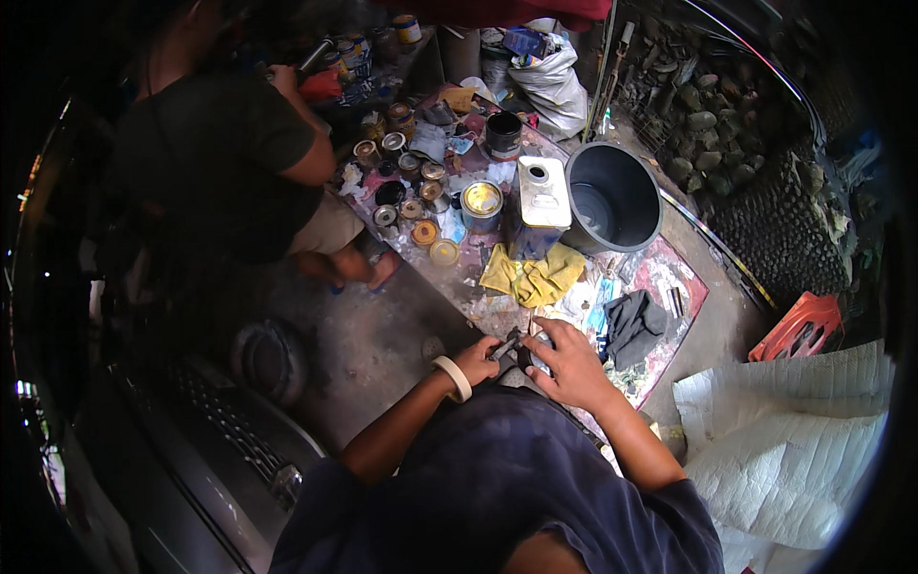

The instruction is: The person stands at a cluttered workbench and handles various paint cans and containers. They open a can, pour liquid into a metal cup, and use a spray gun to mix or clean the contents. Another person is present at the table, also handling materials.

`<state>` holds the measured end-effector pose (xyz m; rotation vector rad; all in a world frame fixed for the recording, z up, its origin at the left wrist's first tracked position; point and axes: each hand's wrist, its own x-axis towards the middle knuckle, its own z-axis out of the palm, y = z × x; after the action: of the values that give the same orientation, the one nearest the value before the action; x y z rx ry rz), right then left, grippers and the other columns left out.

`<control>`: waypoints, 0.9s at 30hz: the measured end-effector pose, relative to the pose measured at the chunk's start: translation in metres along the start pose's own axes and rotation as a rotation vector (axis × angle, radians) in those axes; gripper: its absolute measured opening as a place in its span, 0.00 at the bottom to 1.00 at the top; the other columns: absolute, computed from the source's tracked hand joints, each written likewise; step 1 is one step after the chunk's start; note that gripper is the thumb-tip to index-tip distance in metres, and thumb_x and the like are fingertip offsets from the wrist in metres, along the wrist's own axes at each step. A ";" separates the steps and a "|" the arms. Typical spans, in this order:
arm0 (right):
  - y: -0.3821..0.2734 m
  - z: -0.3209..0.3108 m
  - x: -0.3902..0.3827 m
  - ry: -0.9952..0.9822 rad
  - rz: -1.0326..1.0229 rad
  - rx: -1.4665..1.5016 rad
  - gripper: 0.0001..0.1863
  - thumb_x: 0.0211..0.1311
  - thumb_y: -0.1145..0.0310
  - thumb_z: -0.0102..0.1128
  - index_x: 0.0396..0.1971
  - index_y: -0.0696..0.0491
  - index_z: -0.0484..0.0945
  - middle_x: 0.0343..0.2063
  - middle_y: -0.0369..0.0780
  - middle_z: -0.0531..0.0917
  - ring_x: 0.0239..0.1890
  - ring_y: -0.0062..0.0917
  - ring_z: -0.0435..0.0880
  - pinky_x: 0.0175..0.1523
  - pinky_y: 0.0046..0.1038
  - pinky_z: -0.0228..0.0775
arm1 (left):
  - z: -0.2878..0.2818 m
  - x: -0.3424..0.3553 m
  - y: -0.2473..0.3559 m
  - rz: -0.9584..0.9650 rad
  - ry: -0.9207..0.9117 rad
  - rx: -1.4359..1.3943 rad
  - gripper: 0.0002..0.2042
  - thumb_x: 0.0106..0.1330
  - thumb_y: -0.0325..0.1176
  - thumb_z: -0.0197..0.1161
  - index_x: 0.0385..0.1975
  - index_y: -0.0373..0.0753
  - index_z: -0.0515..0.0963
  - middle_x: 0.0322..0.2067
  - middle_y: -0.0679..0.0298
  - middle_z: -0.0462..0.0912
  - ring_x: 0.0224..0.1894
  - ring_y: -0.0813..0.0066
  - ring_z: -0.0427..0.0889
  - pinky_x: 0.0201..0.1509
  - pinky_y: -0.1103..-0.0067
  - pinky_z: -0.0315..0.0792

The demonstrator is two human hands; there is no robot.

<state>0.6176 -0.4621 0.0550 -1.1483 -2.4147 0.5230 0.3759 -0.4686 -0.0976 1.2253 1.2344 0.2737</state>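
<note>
- My left hand [476, 364] grasps a small dark object [507, 344] near the tabletop's [681, 275] near edge.
- My right hand [574, 368], fingers bent, adjoins it; its grip I cannot tell.

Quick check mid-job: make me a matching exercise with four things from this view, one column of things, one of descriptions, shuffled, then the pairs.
Things
1. Bucket
2. Rectangular can
3. Yellow cloth
4. Left hand

Descriptions
A. Pale band around its wrist
B. Pale top with a round dark opening
C. Crumpled, between can and right hand
D. Dark, round, wide open at the top

Pairs: 1-D, 2-B, 3-C, 4-A
</note>
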 end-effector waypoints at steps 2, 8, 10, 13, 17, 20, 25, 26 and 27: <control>0.002 0.009 0.000 0.042 0.005 -0.013 0.22 0.59 0.61 0.62 0.53 0.50 0.78 0.56 0.46 0.75 0.55 0.41 0.74 0.58 0.41 0.68 | 0.010 0.005 -0.001 0.016 0.028 -0.059 0.24 0.64 0.29 0.60 0.60 0.35 0.65 0.45 0.55 0.77 0.47 0.68 0.76 0.54 0.72 0.71; 0.006 0.018 0.006 0.176 0.136 -0.070 0.15 0.59 0.61 0.63 0.44 0.48 0.83 0.50 0.42 0.79 0.51 0.38 0.77 0.53 0.36 0.74 | 0.031 0.013 0.005 0.017 0.163 -0.050 0.26 0.60 0.30 0.58 0.60 0.32 0.64 0.52 0.44 0.77 0.57 0.53 0.77 0.63 0.68 0.68; 0.010 0.024 0.005 0.159 0.164 -0.071 0.14 0.59 0.61 0.63 0.44 0.48 0.84 0.49 0.42 0.80 0.51 0.38 0.77 0.53 0.37 0.74 | 0.031 0.017 -0.003 -0.053 0.104 -0.093 0.27 0.61 0.31 0.59 0.61 0.32 0.63 0.54 0.45 0.77 0.58 0.54 0.77 0.64 0.68 0.68; 0.014 0.023 0.004 0.170 0.206 -0.027 0.23 0.61 0.61 0.60 0.54 0.54 0.77 0.58 0.49 0.72 0.58 0.44 0.72 0.62 0.38 0.67 | 0.031 0.022 -0.018 0.027 0.181 -0.065 0.28 0.65 0.30 0.61 0.63 0.32 0.61 0.47 0.53 0.76 0.45 0.67 0.77 0.53 0.73 0.71; 0.034 0.066 -0.035 0.428 0.502 0.305 0.26 0.62 0.68 0.59 0.59 0.61 0.68 0.60 0.53 0.67 0.62 0.46 0.68 0.66 0.39 0.61 | 0.027 0.034 -0.017 0.150 0.286 -0.086 0.35 0.69 0.35 0.60 0.72 0.32 0.52 0.58 0.49 0.73 0.56 0.64 0.75 0.62 0.72 0.68; 0.030 0.089 -0.051 0.076 0.622 0.505 0.29 0.59 0.74 0.61 0.61 0.62 0.65 0.57 0.55 0.68 0.60 0.47 0.72 0.63 0.38 0.66 | 0.026 0.030 0.014 0.178 0.290 -0.132 0.38 0.72 0.43 0.57 0.73 0.28 0.46 0.65 0.43 0.67 0.68 0.57 0.66 0.71 0.71 0.60; 0.008 0.128 -0.011 0.271 0.447 0.378 0.33 0.61 0.75 0.58 0.67 0.60 0.61 0.59 0.59 0.68 0.64 0.54 0.67 0.66 0.41 0.63 | 0.051 0.030 0.046 0.113 0.302 -0.094 0.41 0.74 0.51 0.51 0.73 0.26 0.42 0.66 0.37 0.64 0.69 0.48 0.66 0.71 0.68 0.60; 0.014 0.136 -0.007 0.225 0.460 0.393 0.34 0.61 0.74 0.59 0.68 0.61 0.60 0.61 0.60 0.67 0.66 0.53 0.66 0.68 0.39 0.61 | 0.053 0.025 0.053 0.064 0.308 -0.017 0.40 0.75 0.51 0.50 0.73 0.26 0.43 0.66 0.36 0.63 0.69 0.46 0.65 0.72 0.67 0.60; 0.018 0.142 -0.003 0.179 0.475 0.408 0.35 0.62 0.73 0.59 0.69 0.62 0.59 0.63 0.60 0.65 0.67 0.51 0.65 0.70 0.38 0.59 | 0.050 0.021 0.056 0.148 0.314 -0.021 0.40 0.75 0.51 0.50 0.73 0.26 0.43 0.67 0.36 0.62 0.69 0.44 0.64 0.72 0.66 0.59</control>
<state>0.5584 -0.4760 -0.0744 -1.4997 -1.7670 0.9602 0.4491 -0.4590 -0.0714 1.2904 1.4052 0.6044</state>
